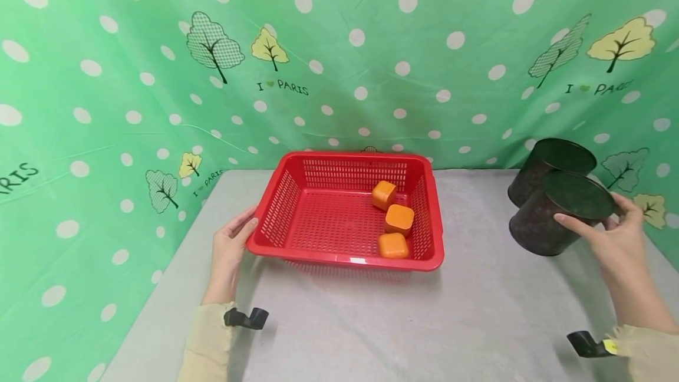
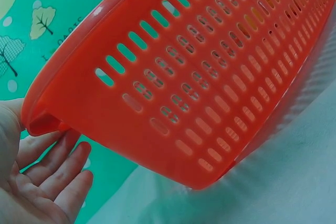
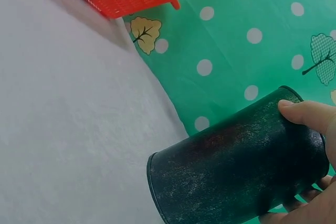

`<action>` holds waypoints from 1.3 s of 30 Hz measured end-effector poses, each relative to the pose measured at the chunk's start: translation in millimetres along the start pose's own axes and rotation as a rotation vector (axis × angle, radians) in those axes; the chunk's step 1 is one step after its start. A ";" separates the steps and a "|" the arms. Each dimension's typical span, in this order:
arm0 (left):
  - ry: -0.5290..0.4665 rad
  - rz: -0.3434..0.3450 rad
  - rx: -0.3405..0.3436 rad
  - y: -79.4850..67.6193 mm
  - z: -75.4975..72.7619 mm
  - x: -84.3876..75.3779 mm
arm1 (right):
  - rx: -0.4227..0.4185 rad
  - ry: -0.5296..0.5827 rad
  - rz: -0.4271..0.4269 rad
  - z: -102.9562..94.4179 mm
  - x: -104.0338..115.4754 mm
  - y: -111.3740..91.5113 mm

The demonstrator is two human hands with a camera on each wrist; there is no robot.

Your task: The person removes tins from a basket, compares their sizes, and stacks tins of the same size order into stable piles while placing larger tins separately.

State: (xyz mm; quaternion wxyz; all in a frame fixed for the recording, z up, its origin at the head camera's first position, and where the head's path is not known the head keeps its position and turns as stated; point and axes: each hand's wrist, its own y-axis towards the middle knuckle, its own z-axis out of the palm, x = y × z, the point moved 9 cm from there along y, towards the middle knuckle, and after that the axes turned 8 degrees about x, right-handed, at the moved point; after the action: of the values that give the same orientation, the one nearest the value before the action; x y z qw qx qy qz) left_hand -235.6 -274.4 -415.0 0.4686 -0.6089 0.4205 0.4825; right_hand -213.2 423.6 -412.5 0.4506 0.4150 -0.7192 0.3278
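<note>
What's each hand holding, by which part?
Left hand: red rectangular plastic basket, by its near-left corner. Right hand: nearer dark cylindrical container, by its side near the top.

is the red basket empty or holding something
Not empty: the head view shows three orange blocks inside the red basket, toward its right end.

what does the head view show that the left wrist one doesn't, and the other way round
Only the head view: the right hand holding a dark container, a second dark container behind it, and three orange blocks in full inside the red basket.
Only the left wrist view: fingertips of the left hand below the basket's rim.
Both: the left hand, the basket, the patterned green cloth and the pale tabletop.
</note>
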 end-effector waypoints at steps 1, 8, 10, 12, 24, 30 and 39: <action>0.000 -0.001 -0.002 -0.3 -0.1 0.0 | -0.005 -0.014 -0.007 -0.6 -3.6 3.2; 0.005 0.003 0.000 -1.3 0.7 -1.4 | 0.009 0.000 -0.005 1.6 -2.4 2.0; 0.006 -0.002 -0.003 -1.7 0.7 -1.1 | -0.005 -0.012 -0.008 0.9 1.2 -3.3; 0.006 -0.007 -0.004 -1.9 0.7 -0.9 | -0.016 0.006 0.004 0.6 8.3 -11.8; 0.002 -0.007 -0.004 -2.2 -0.3 0.4 | -0.187 0.251 -0.076 -16.8 51.4 -47.6; 0.009 0.005 0.000 -2.1 0.1 -0.5 | -0.212 0.161 -0.147 -17.1 71.1 -60.7; 0.004 -0.005 -0.012 -2.4 -1.3 0.5 | -0.143 0.183 -0.205 1.6 92.8 -75.0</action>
State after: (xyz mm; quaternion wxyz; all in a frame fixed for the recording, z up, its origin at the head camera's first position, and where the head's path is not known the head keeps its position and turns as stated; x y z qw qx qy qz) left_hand -233.0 -275.2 -414.9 0.4653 -0.6139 0.4169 0.4826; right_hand -170.1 361.2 -320.4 0.5737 0.4214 -0.6507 0.2643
